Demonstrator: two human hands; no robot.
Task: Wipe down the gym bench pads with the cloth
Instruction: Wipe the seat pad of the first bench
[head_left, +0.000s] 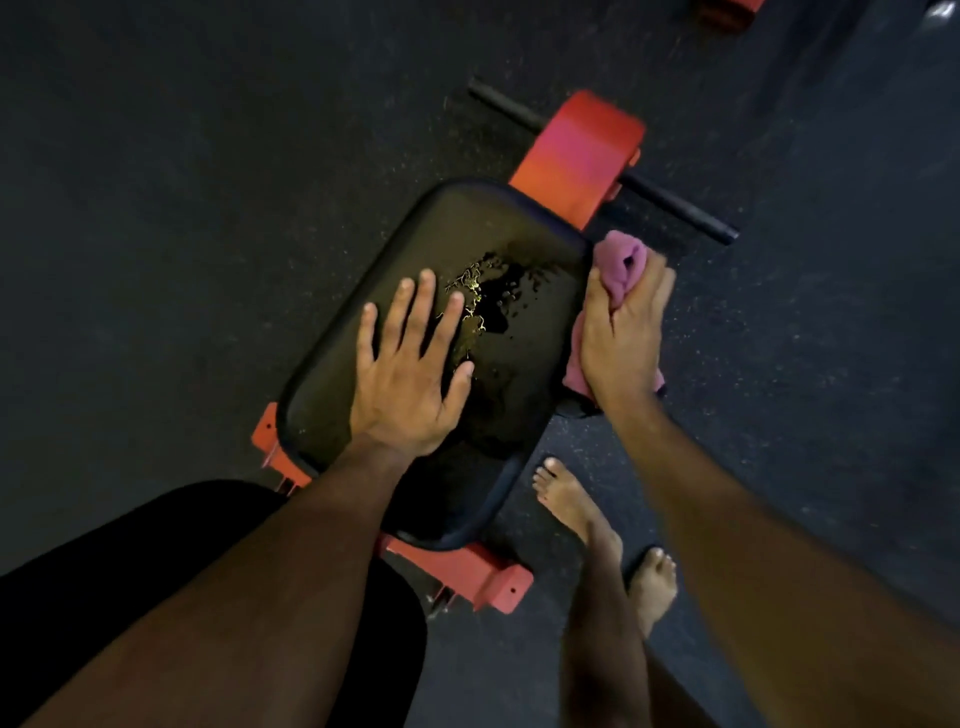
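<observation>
Pink cloth (615, 270) is bunched in the right hand (621, 338), fingers clamped round it, at the black bench pad's (524, 374) right edge. The left hand (410, 374) lies flat, fingers spread, bracing the pad beside the wet patch (493, 296). Wiping looks barely begun; next, sweep leftward through that liquid.

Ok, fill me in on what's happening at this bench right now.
A person is cleaning a black bench pad on a red frame. The left hand lies flat on the pad, fingers spread, beside a patch of wet droplets. The right hand grips a bunched pink cloth at the pad's right edge. The wet patch is not yet wiped. The person stands barefoot on the dark floor.
</observation>
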